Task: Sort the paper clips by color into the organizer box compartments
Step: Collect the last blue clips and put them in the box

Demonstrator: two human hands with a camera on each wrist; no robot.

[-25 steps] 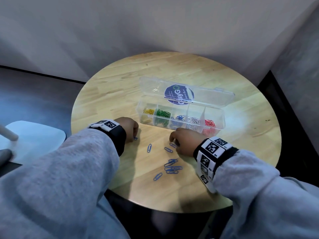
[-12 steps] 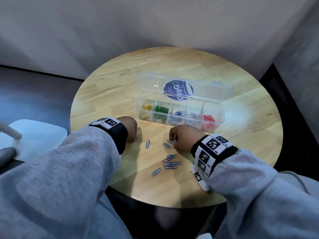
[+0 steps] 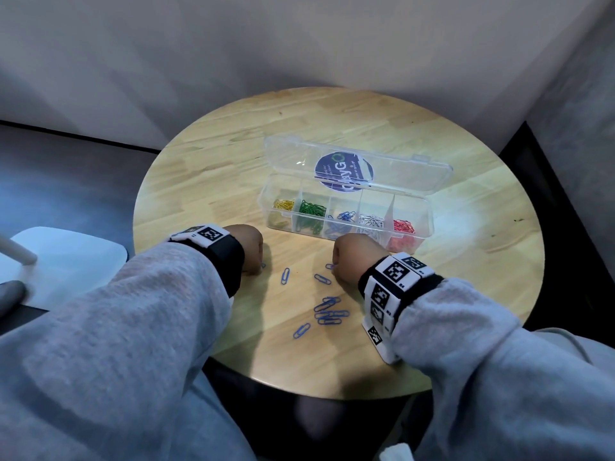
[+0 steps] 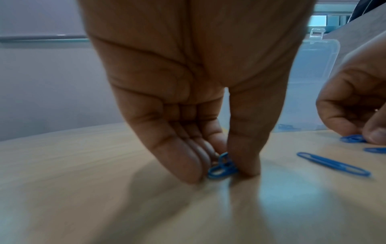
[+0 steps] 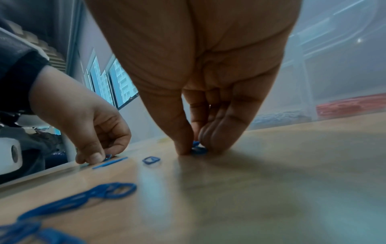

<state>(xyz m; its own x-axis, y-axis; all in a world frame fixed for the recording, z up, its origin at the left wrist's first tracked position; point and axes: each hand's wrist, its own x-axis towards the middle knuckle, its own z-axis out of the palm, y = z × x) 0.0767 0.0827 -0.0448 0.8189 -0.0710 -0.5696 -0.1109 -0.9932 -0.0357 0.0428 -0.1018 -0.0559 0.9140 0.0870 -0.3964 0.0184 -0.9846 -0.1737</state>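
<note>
A clear organizer box (image 3: 346, 227) stands open on the round wooden table (image 3: 206, 181), holding yellow, green, blue, white and red clips in separate compartments. Several blue paper clips (image 3: 327, 312) lie loose in front of it. My left hand (image 3: 248, 246) is down on the table left of them, its thumb and fingers pinching a blue clip (image 4: 221, 166). My right hand (image 3: 352, 257) is down just before the box, its thumb and fingers pinching another blue clip (image 5: 198, 148) against the wood.
The box lid (image 3: 359, 164) lies folded back behind the compartments. Single blue clips (image 3: 285, 275) lie between my hands. A white chair seat (image 3: 63, 261) is at the left beyond the table's edge. Walls close in behind and to the right.
Both hands stay at the same spots on the table, fingertips closing on their clips. The head view has shifted slightly.
</note>
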